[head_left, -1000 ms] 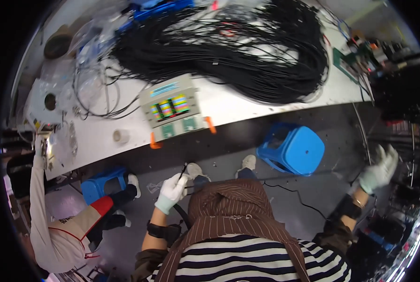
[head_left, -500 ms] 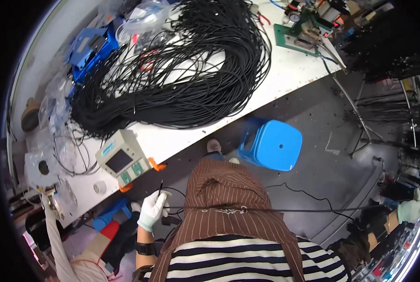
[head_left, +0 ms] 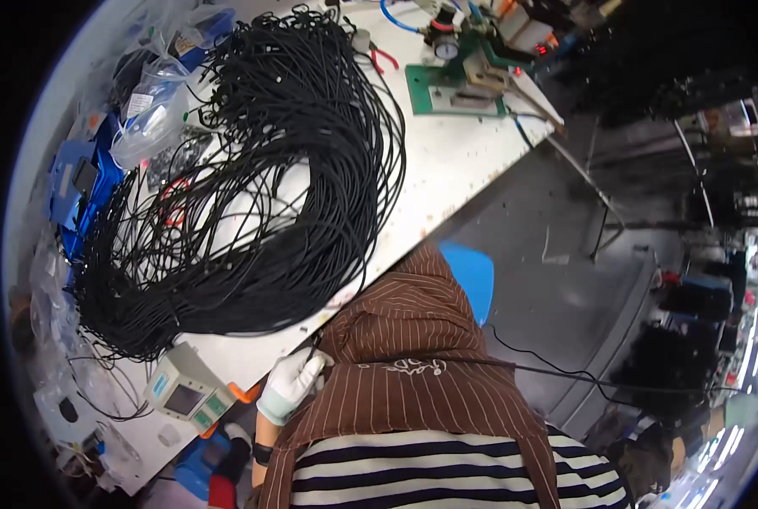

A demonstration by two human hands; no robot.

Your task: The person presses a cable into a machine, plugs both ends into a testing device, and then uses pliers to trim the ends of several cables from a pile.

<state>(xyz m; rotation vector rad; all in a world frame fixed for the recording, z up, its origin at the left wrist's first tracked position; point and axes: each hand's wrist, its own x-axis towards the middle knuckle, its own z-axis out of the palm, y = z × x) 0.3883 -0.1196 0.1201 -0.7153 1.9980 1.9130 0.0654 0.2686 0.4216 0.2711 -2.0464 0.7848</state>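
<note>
My left hand (head_left: pixel 292 383), in a white glove, is closed round a black cable beside the apron's left edge, near the table's front edge. A short bit of the cable shows above the fingers. The black cable (head_left: pixel 540 370) stretches across the front of my brown striped apron (head_left: pixel 396 390) and out to the far right. There my right hand (head_left: pixel 746 409), in a pale glove, is blurred at the rim of the head view, and its fingers cannot be made out. On the table ahead lies a large looped bundle of black cables (head_left: pixel 345 212).
A beige tester with a small screen (head_left: pixel 184 394) stands at the table's left front. Red-handled pliers (head_left: pixel 384 59) and a green-based press (head_left: pixel 455 89) are at the back. A blue stool (head_left: pixel 472 276) stands under the table edge. Another thin cable (head_left: pixel 515 346) hangs at the right.
My body and view have shifted toward the table, and the apron now covers part of the blue stool. The left hand is closer to the table edge, still with the cable.
</note>
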